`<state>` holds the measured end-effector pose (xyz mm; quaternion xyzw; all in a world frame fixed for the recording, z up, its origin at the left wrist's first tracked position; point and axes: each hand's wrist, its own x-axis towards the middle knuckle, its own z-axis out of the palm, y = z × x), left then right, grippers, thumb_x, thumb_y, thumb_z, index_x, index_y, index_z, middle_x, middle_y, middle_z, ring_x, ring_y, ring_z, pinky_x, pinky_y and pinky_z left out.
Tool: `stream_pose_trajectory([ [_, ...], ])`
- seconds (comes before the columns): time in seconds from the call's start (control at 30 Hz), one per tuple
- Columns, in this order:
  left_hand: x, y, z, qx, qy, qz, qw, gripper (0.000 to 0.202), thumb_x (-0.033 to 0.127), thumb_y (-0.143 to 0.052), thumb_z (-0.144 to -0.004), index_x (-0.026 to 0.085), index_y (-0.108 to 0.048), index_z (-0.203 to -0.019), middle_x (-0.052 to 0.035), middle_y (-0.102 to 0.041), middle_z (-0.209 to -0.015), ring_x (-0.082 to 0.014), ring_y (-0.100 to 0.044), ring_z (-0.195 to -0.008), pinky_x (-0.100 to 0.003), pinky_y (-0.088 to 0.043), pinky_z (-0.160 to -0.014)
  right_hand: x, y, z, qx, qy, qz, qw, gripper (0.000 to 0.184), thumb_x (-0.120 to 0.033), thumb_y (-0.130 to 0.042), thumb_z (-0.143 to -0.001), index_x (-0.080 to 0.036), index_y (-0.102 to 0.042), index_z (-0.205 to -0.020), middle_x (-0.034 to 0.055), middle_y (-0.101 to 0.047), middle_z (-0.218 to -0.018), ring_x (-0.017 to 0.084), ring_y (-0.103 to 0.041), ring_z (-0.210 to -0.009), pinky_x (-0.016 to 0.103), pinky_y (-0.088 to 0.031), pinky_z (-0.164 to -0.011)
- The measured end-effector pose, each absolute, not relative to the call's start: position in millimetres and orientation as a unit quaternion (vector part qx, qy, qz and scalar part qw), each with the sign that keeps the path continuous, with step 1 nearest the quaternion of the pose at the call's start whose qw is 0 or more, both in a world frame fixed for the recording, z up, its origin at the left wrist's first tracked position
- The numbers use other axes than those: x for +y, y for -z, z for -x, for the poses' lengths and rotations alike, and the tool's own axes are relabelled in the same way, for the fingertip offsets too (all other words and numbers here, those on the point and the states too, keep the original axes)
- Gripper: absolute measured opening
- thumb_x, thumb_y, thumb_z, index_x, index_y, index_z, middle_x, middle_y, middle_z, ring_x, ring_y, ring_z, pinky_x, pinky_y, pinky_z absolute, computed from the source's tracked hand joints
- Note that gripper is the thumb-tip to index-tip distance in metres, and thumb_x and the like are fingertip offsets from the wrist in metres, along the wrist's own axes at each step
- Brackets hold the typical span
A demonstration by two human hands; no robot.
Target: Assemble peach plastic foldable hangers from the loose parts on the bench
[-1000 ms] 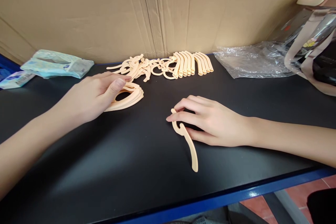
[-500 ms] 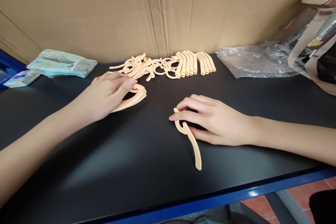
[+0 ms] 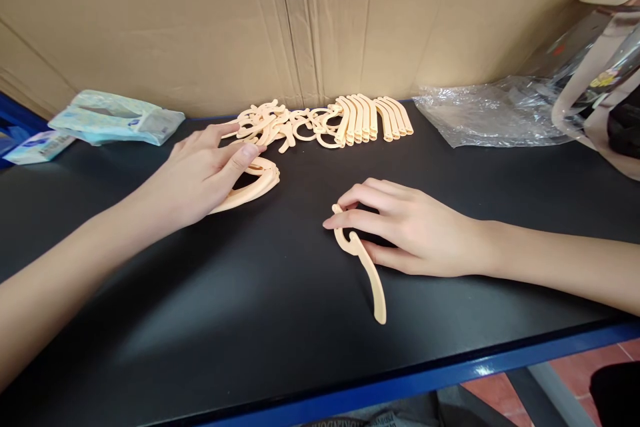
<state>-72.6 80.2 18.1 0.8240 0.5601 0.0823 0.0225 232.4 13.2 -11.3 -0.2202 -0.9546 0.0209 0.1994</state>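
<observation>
In the head view, my right hand (image 3: 395,230) holds a peach-coloured plastic hanger hook (image 3: 373,280). Its curved top is between my fingers, and the long arm hangs toward the table's front edge. My left hand (image 3: 203,170) is over a small stack of curved hanger pieces (image 3: 255,188), its thumb and fingers spread. The fingertips reach the near left side of a jumbled pile of hooked hanger pieces (image 3: 265,121); whether they touch any is hard to see.
Rows of curved hanger arms (image 3: 360,119) lie right of the pile. Tissue packs (image 3: 115,119) sit at the back left. A clear plastic bag (image 3: 490,113) and a clear bag with pale straps (image 3: 595,67) are at the right. Cardboard (image 3: 200,27) stands behind the black table (image 3: 280,320).
My left hand's fingers have spread and stretched toward the pile, with the index finger now apart from the thumb. My right hand keeps the hanger hook in nearly the same place.
</observation>
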Motion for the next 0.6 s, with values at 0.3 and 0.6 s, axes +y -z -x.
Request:
stream_pose_trajectory([
  [0.3,76.5,-22.7,66.4,0.538,-0.07,-0.839,0.034,0.07,0.055,-0.013,-0.106,0.017,-0.071,-0.118,-0.0088,-0.05,-0.157,-0.0322,-0.036,-0.151,-0.055,-0.024,-0.125,12.5,10.7,-231.4,-0.955,-0.023,0.218,0.201,0.03,-0.024,-0.049,-0.103,-0.015,-0.065,-0.127,0.0119,-0.065,-0.118,0.021,-0.057,-0.1,0.034,-0.051,-0.088],
  [0.6,81.5,-16.0,69.3,0.52,-0.086,-0.85,0.005,0.086,0.068,-0.003,-0.101,0.015,-0.067,-0.122,-0.0114,-0.058,-0.147,-0.0306,-0.039,-0.148,-0.055,-0.028,-0.123,13.2,11.5,-231.0,-0.954,-0.022,0.212,0.21,0.03,-0.023,-0.049,-0.103,-0.014,-0.066,-0.126,0.0112,-0.064,-0.116,0.02,-0.056,-0.099,0.033,-0.049,-0.087],
])
